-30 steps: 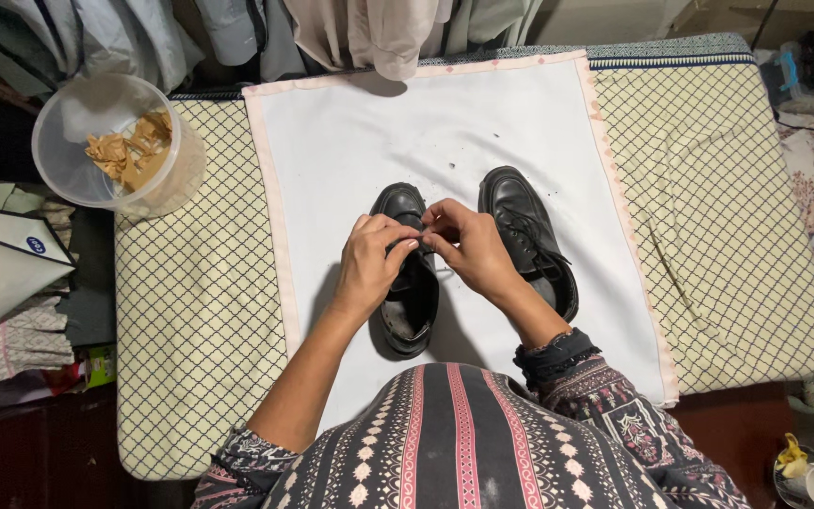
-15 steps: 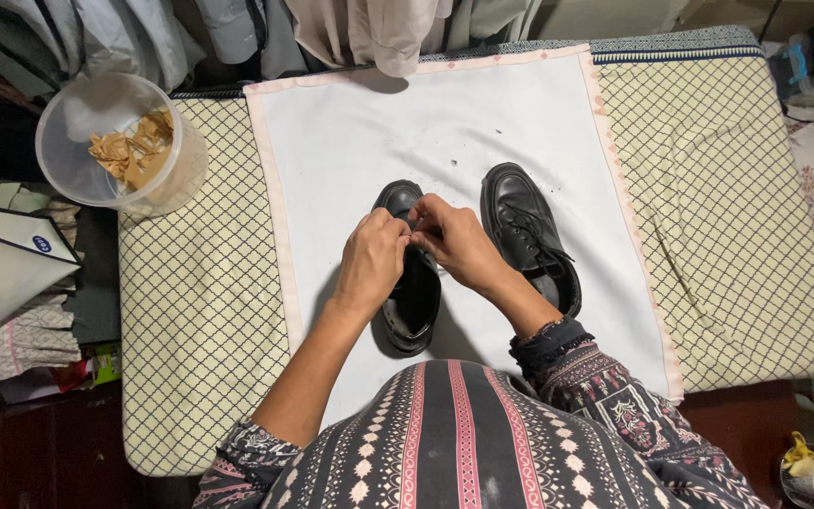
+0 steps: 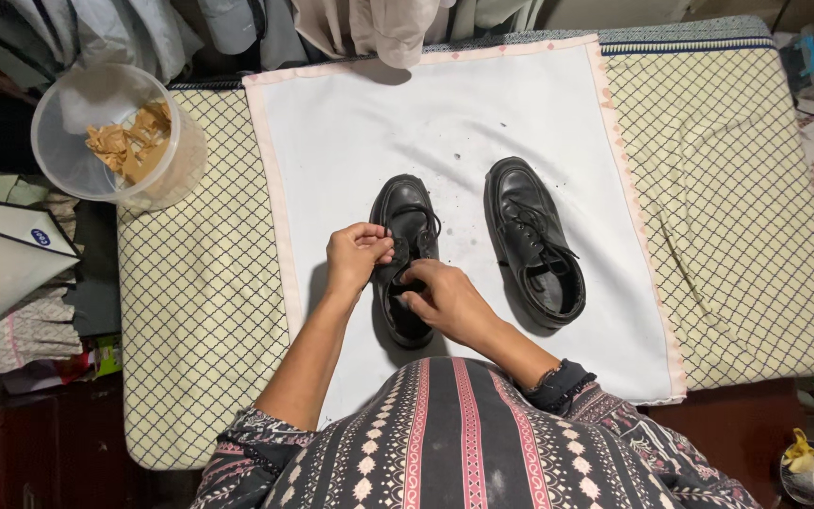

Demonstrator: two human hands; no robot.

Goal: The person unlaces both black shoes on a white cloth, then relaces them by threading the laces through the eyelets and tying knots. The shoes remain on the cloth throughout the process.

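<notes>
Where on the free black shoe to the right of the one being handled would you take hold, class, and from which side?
Take the right-hand shoe at its heel collar, coming from above at the near end. It rests upright on the white cloth with its opening facing up and untouched, so fingers could probably hook inside the rim. The right hand is nearest.

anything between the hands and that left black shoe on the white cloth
Nothing visible. The left hand grips the side of the black shoe and the right hand rests over its opening, both already touching it.
</notes>
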